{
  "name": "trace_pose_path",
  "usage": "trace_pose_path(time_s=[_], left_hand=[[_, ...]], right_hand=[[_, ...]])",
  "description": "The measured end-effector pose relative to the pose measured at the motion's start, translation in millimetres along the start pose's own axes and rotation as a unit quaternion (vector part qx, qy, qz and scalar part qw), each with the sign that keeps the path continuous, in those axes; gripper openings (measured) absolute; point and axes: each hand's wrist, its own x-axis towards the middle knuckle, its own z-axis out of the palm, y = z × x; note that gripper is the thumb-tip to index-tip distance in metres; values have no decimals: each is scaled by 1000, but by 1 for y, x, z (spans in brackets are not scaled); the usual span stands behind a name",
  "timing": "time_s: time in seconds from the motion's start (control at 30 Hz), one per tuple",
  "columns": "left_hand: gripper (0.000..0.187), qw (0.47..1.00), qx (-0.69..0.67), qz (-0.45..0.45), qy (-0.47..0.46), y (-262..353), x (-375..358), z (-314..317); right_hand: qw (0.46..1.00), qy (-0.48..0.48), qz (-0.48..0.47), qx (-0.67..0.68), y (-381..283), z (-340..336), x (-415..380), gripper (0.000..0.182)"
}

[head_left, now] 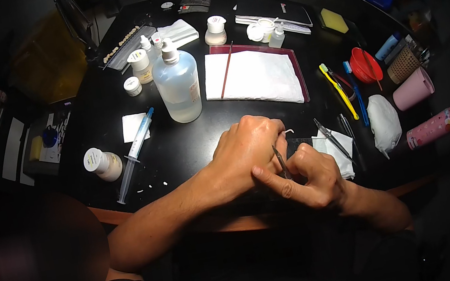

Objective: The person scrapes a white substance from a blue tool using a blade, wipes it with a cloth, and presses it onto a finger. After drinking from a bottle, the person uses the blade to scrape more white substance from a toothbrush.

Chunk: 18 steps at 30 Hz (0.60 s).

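Note:
Near the front edge of the table, my left hand (250,141) is closed, its back turned up and its fingers mostly hidden. A small white curved piece (288,131) sticks out at its fingertips. Close beside it, my right hand (317,177) is closed around a thin, pointed dark metal tool (281,162), its index finger stretched toward the left hand. The tool's tip reaches up against the left hand; whether it touches the piece is hidden. Tweezers (332,138) lie on a folded white tissue (346,166) to the right.
A large clear bottle (180,91) stands behind my left hand. Left of it lie a syringe (134,156) and a capped jar (103,164). Farther back, a brush (227,71) rests on white paper (259,77). Toothbrushes (339,90), a red bowl (365,64) and pink cups (412,89) stand right.

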Motion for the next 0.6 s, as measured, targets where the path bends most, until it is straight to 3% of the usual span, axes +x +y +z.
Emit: trace_pose_path(time_s=[0.27, 0.6], left_hand=[[29, 997, -51, -39, -38, 5, 1, -4], [32, 993, -118, -8, -23, 3, 2, -3]], right_hand=[[1000, 7, -30, -8, -1, -1, 4, 65], [998, 2, -46, -29, -2, -1, 0, 60]])
